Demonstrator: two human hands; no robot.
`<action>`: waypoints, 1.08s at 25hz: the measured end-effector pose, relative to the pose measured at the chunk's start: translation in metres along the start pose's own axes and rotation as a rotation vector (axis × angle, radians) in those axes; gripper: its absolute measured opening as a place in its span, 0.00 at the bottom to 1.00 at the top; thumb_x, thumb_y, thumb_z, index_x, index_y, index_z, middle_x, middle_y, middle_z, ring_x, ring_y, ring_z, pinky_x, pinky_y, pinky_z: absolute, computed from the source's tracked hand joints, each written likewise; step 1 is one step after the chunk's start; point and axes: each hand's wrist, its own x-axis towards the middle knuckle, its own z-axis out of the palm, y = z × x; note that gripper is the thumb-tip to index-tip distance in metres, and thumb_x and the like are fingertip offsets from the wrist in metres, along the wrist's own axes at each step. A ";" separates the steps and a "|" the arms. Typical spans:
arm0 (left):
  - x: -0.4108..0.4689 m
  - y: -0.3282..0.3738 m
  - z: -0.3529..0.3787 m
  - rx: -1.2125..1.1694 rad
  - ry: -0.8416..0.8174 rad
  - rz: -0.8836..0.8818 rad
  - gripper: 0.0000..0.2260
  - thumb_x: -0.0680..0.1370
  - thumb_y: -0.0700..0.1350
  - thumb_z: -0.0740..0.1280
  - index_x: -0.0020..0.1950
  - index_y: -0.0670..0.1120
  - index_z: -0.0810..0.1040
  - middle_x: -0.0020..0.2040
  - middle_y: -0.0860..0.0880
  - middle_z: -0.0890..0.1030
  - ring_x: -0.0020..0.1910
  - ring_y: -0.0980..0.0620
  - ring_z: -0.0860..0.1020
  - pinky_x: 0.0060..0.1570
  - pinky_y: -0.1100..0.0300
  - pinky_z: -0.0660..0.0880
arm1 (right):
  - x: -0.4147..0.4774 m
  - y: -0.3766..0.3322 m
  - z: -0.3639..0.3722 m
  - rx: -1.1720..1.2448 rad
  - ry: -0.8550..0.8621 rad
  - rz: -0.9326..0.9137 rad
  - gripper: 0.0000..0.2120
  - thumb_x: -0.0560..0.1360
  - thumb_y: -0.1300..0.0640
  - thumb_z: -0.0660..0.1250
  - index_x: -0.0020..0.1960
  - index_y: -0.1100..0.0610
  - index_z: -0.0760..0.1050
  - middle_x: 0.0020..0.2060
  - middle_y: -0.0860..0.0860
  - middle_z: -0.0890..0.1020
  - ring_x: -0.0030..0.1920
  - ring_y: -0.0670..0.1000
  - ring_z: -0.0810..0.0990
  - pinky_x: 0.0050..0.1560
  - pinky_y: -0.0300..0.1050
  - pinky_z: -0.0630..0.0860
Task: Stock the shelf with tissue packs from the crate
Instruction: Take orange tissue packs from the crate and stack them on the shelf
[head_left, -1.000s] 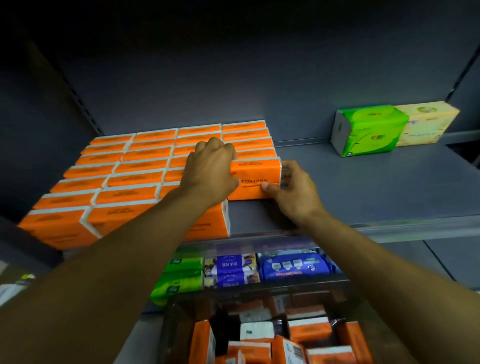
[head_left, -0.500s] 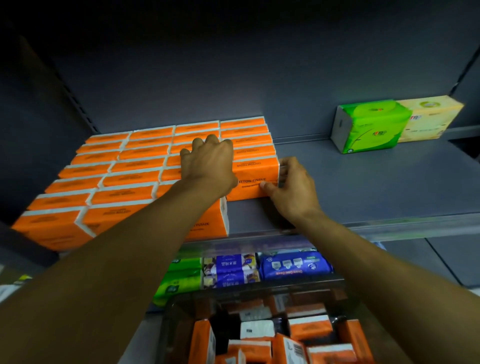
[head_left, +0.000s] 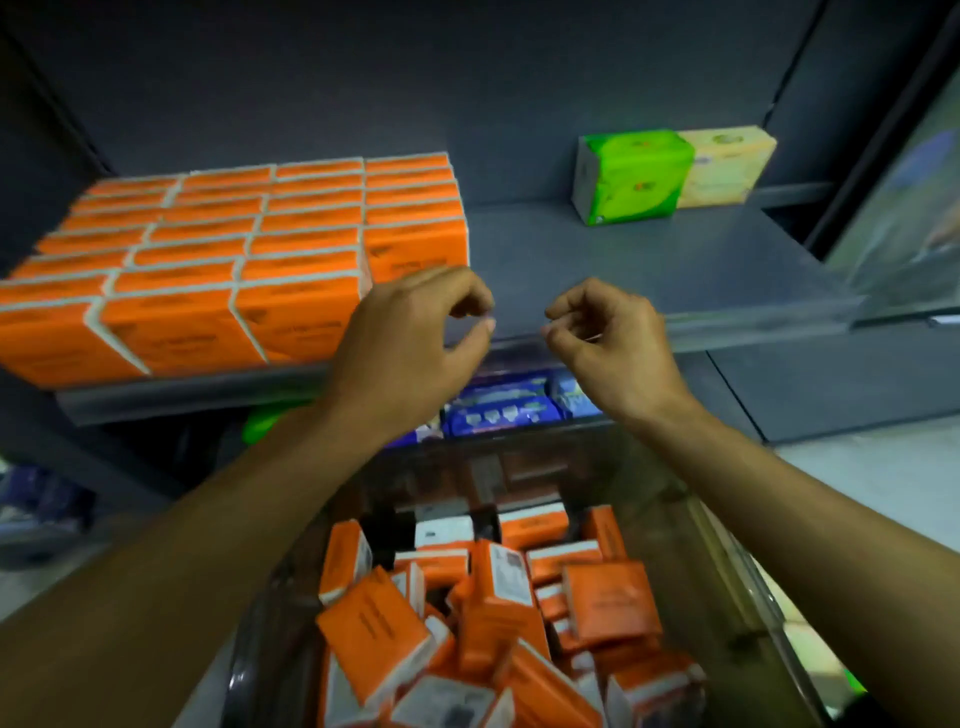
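Orange tissue packs stand in tight rows on the left half of the grey shelf. The last pack of the right-hand row sits set back from the shelf's front edge. My left hand and my right hand hover side by side in front of the shelf edge, fingers loosely curled, holding nothing. Below them a clear crate holds several loose orange tissue packs in a jumble.
A green tissue pack and a pale yellow one stand at the shelf's back right. Blue packs and a green one lie on the lower shelf behind the crate. A glass panel borders the right side.
Both hands let go of the orange pack they were pressing into the right-hand row and pulled back toward me, off the shelf. The view tilted down onto the crate.
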 end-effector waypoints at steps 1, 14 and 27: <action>-0.017 0.005 0.010 -0.016 -0.055 -0.015 0.08 0.73 0.46 0.70 0.51 0.47 0.81 0.49 0.51 0.83 0.49 0.53 0.79 0.50 0.57 0.74 | -0.016 0.007 -0.003 -0.002 -0.043 0.019 0.07 0.72 0.62 0.72 0.44 0.51 0.77 0.35 0.46 0.81 0.35 0.45 0.79 0.40 0.36 0.76; -0.202 0.024 0.083 -0.001 -0.789 -0.287 0.19 0.71 0.52 0.73 0.61 0.51 0.79 0.60 0.50 0.81 0.59 0.50 0.78 0.58 0.56 0.74 | -0.213 0.096 0.022 -0.238 -0.729 0.338 0.18 0.68 0.55 0.77 0.56 0.50 0.78 0.51 0.46 0.81 0.49 0.48 0.80 0.54 0.44 0.76; -0.235 0.021 0.095 -0.056 -0.865 -0.381 0.19 0.75 0.52 0.72 0.64 0.53 0.76 0.64 0.53 0.78 0.61 0.52 0.76 0.56 0.57 0.76 | -0.230 0.132 0.052 -0.372 -0.983 0.540 0.24 0.68 0.56 0.76 0.62 0.51 0.73 0.56 0.51 0.79 0.56 0.52 0.78 0.52 0.44 0.76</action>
